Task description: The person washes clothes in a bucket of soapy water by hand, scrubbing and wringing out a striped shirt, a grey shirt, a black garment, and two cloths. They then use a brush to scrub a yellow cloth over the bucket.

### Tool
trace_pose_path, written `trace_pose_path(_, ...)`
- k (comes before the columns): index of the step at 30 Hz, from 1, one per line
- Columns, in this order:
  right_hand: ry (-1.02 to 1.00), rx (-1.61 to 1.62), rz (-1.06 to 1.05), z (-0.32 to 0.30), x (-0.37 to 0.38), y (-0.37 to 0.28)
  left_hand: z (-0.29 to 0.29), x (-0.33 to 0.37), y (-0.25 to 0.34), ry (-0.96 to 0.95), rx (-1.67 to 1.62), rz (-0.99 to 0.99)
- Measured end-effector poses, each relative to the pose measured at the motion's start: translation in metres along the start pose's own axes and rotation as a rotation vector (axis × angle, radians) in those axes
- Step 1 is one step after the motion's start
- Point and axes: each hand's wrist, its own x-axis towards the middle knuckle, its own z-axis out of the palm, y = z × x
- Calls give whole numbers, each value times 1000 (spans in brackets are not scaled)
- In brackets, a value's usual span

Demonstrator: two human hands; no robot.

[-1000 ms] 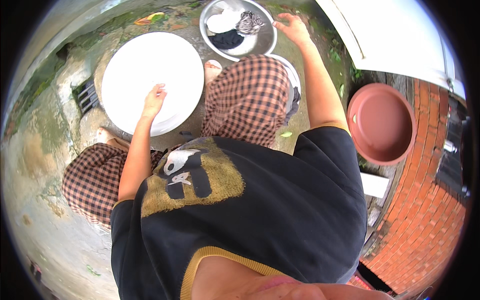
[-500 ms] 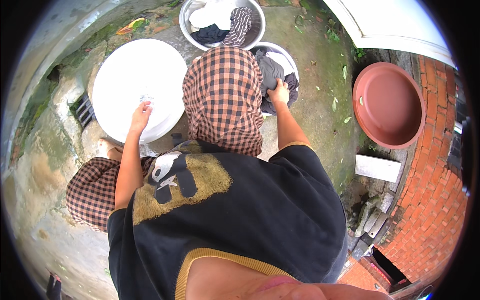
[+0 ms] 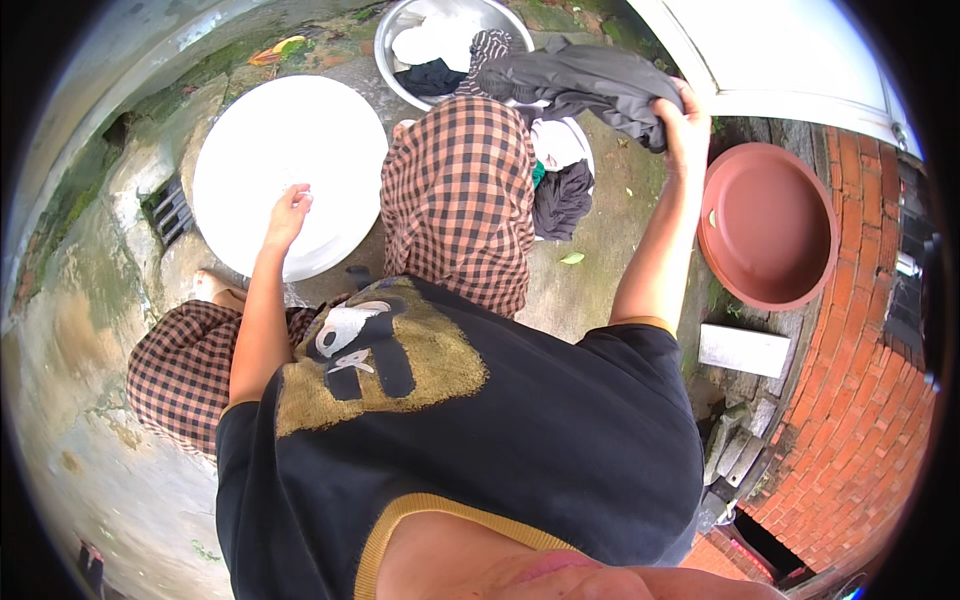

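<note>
Half a second ago our right hand [image 3: 685,125] was down in the small basin [image 3: 591,150], on the grey cloth [image 3: 590,85]; now we have that cloth up and out. Our fingers are closed around one end of it, and the rest stretches leftward, its far end over the edge of the steel basin [image 3: 384,68] in this view; we cannot tell whether it touches. For the work in hand, this means the piece is free of its pile: the white cloth [image 3: 558,145] and dark cloth [image 3: 563,200] are left behind, more exposed. Our left hand [image 3: 288,218] has stayed over the white tub [image 3: 330,262], fingers loosely bent; we cannot tell whether it pinches anything. The striped cloth [image 3: 490,47] is partly hidden behind the grey one.
</note>
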Motion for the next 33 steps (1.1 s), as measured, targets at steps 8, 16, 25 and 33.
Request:
trace_pose_path(8,-532,5,-210,105,50,-106,-28,-4,65,25,-463,-51)
trace_pose_path(16,-1185,-268,-482,310,-2,-96,-53,-17,57,221,-1370,-86)
trace_pose_path(25,-1128,-460,-328,410,-55,76,-39,9,9,705,-356,-37)
trace_pose_path(33,-1222,-800,-186,440,-146,128,-14,-15,8,113,764,-193)
